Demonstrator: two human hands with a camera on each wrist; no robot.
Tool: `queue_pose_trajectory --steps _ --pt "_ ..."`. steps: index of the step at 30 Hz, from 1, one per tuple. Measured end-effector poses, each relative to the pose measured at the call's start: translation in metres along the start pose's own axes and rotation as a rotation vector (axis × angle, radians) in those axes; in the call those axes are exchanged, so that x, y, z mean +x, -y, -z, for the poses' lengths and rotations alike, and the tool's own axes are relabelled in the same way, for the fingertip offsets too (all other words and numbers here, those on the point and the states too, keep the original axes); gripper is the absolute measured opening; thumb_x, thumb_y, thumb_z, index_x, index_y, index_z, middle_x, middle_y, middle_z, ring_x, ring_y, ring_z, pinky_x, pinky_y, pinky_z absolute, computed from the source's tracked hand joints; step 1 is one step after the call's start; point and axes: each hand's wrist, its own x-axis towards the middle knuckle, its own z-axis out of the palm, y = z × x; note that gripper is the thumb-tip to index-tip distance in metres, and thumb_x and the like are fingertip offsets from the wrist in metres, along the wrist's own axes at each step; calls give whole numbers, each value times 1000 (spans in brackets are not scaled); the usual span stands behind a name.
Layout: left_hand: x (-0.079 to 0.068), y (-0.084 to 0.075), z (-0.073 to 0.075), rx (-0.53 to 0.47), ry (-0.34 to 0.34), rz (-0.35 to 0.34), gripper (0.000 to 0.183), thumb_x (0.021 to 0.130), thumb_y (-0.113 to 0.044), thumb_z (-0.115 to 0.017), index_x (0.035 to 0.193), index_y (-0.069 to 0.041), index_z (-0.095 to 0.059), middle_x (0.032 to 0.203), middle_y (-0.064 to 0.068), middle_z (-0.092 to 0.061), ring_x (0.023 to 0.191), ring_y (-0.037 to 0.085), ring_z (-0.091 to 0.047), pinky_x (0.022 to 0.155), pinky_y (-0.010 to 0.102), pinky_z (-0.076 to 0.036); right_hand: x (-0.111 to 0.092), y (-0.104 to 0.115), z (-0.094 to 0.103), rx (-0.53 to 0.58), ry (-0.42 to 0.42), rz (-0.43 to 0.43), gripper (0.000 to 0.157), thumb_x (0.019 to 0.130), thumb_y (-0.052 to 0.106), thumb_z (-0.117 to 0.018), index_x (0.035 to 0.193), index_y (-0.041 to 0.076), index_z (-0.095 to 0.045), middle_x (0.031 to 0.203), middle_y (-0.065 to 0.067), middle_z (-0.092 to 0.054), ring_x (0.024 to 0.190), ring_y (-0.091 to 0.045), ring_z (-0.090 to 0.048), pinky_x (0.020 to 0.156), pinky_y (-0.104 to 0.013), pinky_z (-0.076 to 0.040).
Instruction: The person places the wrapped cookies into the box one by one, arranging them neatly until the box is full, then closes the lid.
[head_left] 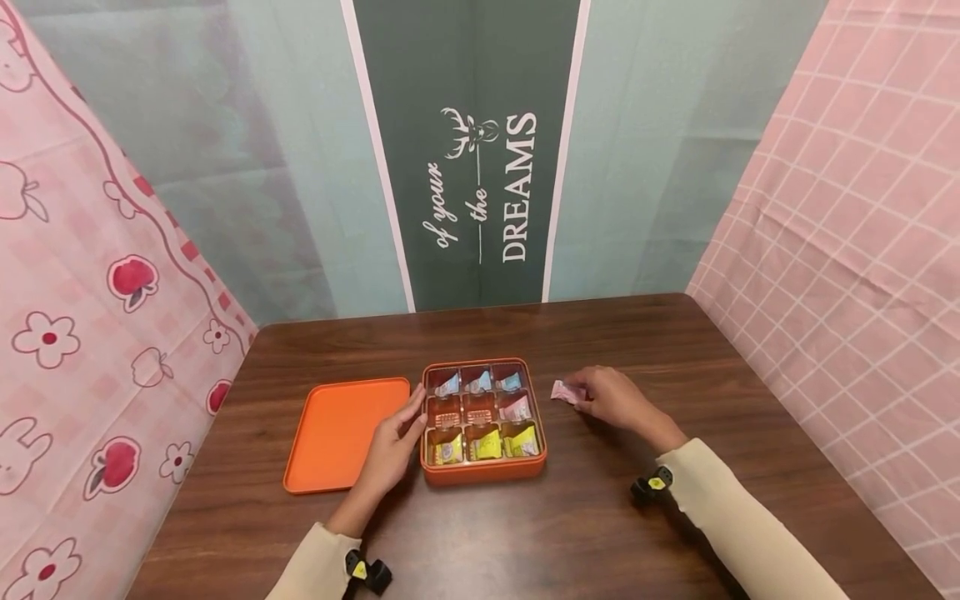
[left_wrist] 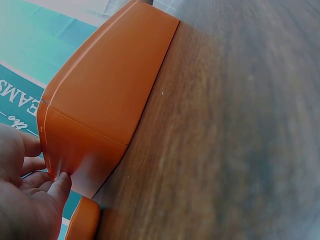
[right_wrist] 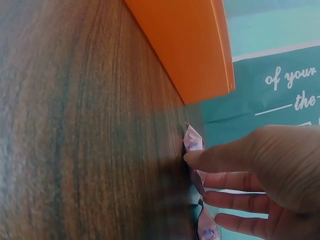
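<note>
An orange box (head_left: pixel 483 473) with a clear divided insert stands mid-table. Blue-wrapped candies (head_left: pixel 478 382) sit in its far row and yellow-wrapped candies (head_left: pixel 486 446) in its near row. A pink-wrapped candy (head_left: pixel 515 408) lies in the middle row's right compartment; the two compartments left of it hold none. My left hand (head_left: pixel 393 442) rests against the box's left side, fingers extended along the rim. Right of the box, my right hand (head_left: pixel 611 396) pinches a pink-wrapped candy (right_wrist: pixel 193 140) at the tabletop. Another pink-wrapped candy (right_wrist: pixel 207 227) lies by its fingers.
A flat orange lid (head_left: pixel 337 437) lies on the wooden table (head_left: pixel 480 533) left of the box, close to my left hand. Fabric curtains (head_left: pixel 300 208) hang behind the table and on both sides.
</note>
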Motion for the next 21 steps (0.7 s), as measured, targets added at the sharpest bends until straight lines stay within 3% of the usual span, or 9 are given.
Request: queue_pose_trajectory --steps 9,21 --pt "-1 0 1 6 0 -1 47 104 -11 -58 150 -3 -47 158 10 -41 147 27 -33 117 46 -29 0 1 0 31 -2 -20 39 82 11 -84 119 3 -73 102 -9 -72 78 -19 -58 69 -34 -52" --pt "-1 -7 0 -5 -3 5 47 104 -10 -58 149 -2 -48 158 14 -40 147 31 -33 117 46 -28 0 6 6 74 -122 4 34 83 9 -83 115 6 -75 96 -4 -70 79 -18 -59 69 -33 -55"
